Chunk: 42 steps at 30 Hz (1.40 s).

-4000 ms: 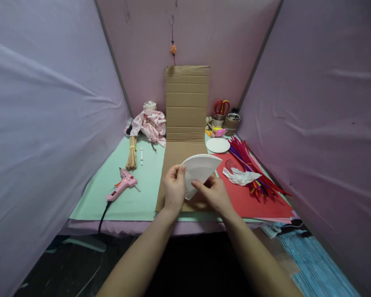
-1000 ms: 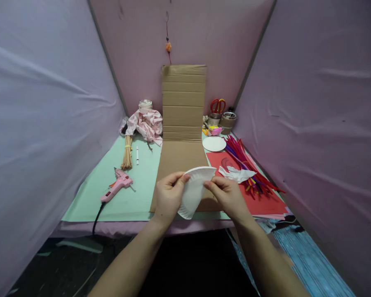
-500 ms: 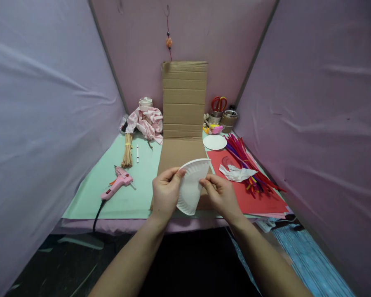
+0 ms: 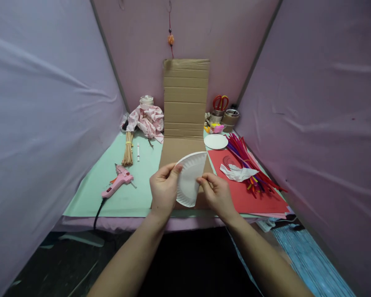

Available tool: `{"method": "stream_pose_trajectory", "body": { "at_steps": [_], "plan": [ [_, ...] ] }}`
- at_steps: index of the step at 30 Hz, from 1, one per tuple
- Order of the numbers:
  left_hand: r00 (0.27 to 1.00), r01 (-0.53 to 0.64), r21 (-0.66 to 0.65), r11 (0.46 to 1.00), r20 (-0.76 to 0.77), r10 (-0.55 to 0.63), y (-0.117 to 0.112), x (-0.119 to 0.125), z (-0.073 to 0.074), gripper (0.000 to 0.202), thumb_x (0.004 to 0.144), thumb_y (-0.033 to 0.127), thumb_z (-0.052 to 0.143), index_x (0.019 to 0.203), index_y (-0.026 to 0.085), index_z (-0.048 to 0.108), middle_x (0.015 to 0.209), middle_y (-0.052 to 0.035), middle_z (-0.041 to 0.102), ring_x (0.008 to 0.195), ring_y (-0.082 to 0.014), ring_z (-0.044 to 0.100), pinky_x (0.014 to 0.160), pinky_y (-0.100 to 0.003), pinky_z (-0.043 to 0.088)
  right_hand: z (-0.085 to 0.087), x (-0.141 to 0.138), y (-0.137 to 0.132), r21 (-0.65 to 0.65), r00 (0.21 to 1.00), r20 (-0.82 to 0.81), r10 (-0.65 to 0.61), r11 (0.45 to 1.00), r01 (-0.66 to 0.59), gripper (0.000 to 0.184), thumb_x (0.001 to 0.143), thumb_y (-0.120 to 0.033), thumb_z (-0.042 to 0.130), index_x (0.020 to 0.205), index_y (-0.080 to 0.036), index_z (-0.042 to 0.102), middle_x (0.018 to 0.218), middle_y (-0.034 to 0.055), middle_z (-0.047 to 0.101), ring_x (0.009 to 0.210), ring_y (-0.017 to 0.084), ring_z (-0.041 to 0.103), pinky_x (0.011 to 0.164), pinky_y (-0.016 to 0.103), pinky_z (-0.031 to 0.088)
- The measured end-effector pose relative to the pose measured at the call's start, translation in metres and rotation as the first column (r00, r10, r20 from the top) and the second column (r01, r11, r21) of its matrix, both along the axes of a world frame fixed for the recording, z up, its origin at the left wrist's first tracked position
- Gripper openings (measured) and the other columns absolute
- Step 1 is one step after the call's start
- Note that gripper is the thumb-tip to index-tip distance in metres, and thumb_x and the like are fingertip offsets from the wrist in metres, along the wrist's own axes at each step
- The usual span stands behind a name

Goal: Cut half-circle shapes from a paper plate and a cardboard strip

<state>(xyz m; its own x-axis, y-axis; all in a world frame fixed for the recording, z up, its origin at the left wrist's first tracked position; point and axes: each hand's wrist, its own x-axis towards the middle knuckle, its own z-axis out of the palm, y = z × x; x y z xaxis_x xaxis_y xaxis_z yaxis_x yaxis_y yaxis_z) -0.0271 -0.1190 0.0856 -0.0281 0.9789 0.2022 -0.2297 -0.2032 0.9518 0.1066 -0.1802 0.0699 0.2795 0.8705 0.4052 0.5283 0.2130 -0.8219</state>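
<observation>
A white paper plate (image 4: 188,181), folded into a half circle with a crimped rim, is held up between my two hands. My left hand (image 4: 165,187) grips its curved rim, thumb on the near face. My right hand (image 4: 214,192) pinches the straight edge between thumb and fingers. Behind and below the plate lies a creased cardboard sheet (image 4: 182,150), its back half standing upright against the wall. What is on the plate's far side is hidden.
Left are a pink glue gun (image 4: 119,179), a bundle of sticks (image 4: 128,150) and a white marker (image 4: 138,152). Right are red paper (image 4: 241,198), pipe cleaners (image 4: 243,152), crumpled white paper (image 4: 238,172) and a white disc (image 4: 215,141). Red-handled scissors (image 4: 220,103) stand behind.
The folded plate has shifted slightly left and up with both hands and turned a little, its straight edge now nearer upright. Both hands keep hold of it.
</observation>
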Motion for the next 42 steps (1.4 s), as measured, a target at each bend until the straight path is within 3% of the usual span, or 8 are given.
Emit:
{"method": "stream_pose_trajectory", "body": {
  "at_steps": [5, 11, 17, 23, 32, 35, 37, 42],
  "plan": [
    [0.999, -0.039, -0.004, 0.999, 0.001, 0.039, 0.001, -0.002, 0.001, 0.026, 0.072, 0.04, 0.073, 0.078, 0.015, 0.074, 0.068, -0.0013, 0.069, 0.062, -0.0122, 0.056, 0.059, -0.022, 0.044, -0.001, 0.0, 0.0, -0.119, 0.989, -0.047, 0.139, 0.982, -0.144, 0.021, 0.09, -0.033, 0.053, 0.077, -0.019, 0.062, 0.073, 0.0008, 0.064, 0.069, 0.016, 0.057, 0.064, 0.024, 0.04],
    [0.995, -0.022, -0.046, 0.999, 0.096, 0.026, 0.003, 0.0, 0.003, 0.025, 0.07, 0.038, 0.074, 0.076, 0.014, 0.074, 0.067, -0.0007, 0.068, 0.059, -0.0111, 0.055, 0.059, -0.022, 0.045, -0.005, -0.004, 0.002, -0.025, 0.997, 0.073, -0.004, 1.0, 0.006, 0.022, 0.09, -0.032, 0.052, 0.072, -0.02, 0.059, 0.068, 0.0015, 0.061, 0.067, 0.016, 0.055, 0.064, 0.025, 0.039],
    [0.99, -0.032, -0.061, 0.998, 0.139, 0.041, 0.005, -0.002, 0.005, 0.024, 0.069, 0.037, 0.075, 0.076, 0.014, 0.074, 0.066, 0.0001, 0.068, 0.058, -0.0103, 0.055, 0.059, -0.021, 0.044, -0.009, -0.006, 0.0, -0.112, 0.992, -0.013, 0.128, 0.985, -0.128, 0.022, 0.092, -0.033, 0.05, 0.077, -0.02, 0.06, 0.072, 0.0014, 0.062, 0.07, 0.016, 0.057, 0.065, 0.024, 0.039],
    [0.974, -0.001, -0.119, 0.993, 0.227, 0.028, 0.006, 0.002, 0.006, 0.026, 0.066, 0.038, 0.076, 0.075, 0.014, 0.073, 0.065, -0.0003, 0.068, 0.058, -0.0111, 0.056, 0.058, -0.022, 0.045, -0.013, -0.008, -0.001, -0.046, 0.997, 0.081, 0.018, 0.999, -0.014, 0.023, 0.093, -0.032, 0.047, 0.075, -0.021, 0.056, 0.067, 0.0015, 0.057, 0.065, 0.016, 0.052, 0.061, 0.026, 0.037],
    [0.953, 0.002, -0.16, 0.987, 0.3, 0.047, 0.015, 0.0, 0.007, 0.033, 0.061, 0.041, 0.08, 0.077, 0.013, 0.071, 0.064, -0.0012, 0.069, 0.06, -0.0128, 0.061, 0.061, -0.025, 0.049, -0.013, -0.012, -0.006, -0.102, 0.995, 0.062, 0.073, 0.993, -0.066, 0.022, 0.091, -0.03, 0.048, 0.071, -0.021, 0.053, 0.062, -0.0004, 0.051, 0.059, 0.015, 0.044, 0.056, 0.025, 0.034],
    [0.944, 0.092, -0.197, 0.976, 0.328, -0.023, 0.022, -0.001, 0.007, 0.038, 0.058, 0.042, 0.082, 0.079, 0.013, 0.07, 0.066, -0.0024, 0.07, 0.065, -0.0155, 0.065, 0.066, -0.027, 0.051, -0.012, -0.007, -0.004, -0.136, 0.996, -0.004, 0.086, 0.987, -0.086, 0.023, 0.09, -0.031, 0.048, 0.071, -0.02, 0.053, 0.061, -0.0017, 0.047, 0.059, 0.014, 0.042, 0.055, 0.024, 0.032],
    [0.937, 0.222, -0.21, 0.952, 0.317, -0.148, 0.024, -0.004, 0.007, 0.042, 0.058, 0.042, 0.083, 0.085, 0.014, 0.07, 0.073, -0.0039, 0.072, 0.07, -0.0164, 0.067, 0.068, -0.027, 0.052, -0.012, -0.003, -0.002, -0.171, 0.992, -0.089, 0.094, 0.979, -0.108, 0.024, 0.089, -0.034, 0.049, 0.07, -0.02, 0.051, 0.061, -0.003, 0.044, 0.058, 0.013, 0.041, 0.054, 0.023, 0.032],
    [0.847, 0.531, -0.404, 0.744, 0.225, -0.482, 0.014, -0.012, -0.002, 0.046, 0.058, 0.044, 0.083, 0.085, 0.01, 0.07, 0.079, -0.0113, 0.073, 0.068, -0.0195, 0.068, 0.065, -0.029, 0.054, -0.013, 0.006, 0.001, -0.221, 0.94, -0.334, 0.068, 0.964, -0.148, 0.025, 0.084, -0.041, 0.054, 0.071, -0.019, 0.053, 0.063, -0.0035, 0.046, 0.059, 0.012, 0.043, 0.056, 0.023, 0.036]
  ]
}}
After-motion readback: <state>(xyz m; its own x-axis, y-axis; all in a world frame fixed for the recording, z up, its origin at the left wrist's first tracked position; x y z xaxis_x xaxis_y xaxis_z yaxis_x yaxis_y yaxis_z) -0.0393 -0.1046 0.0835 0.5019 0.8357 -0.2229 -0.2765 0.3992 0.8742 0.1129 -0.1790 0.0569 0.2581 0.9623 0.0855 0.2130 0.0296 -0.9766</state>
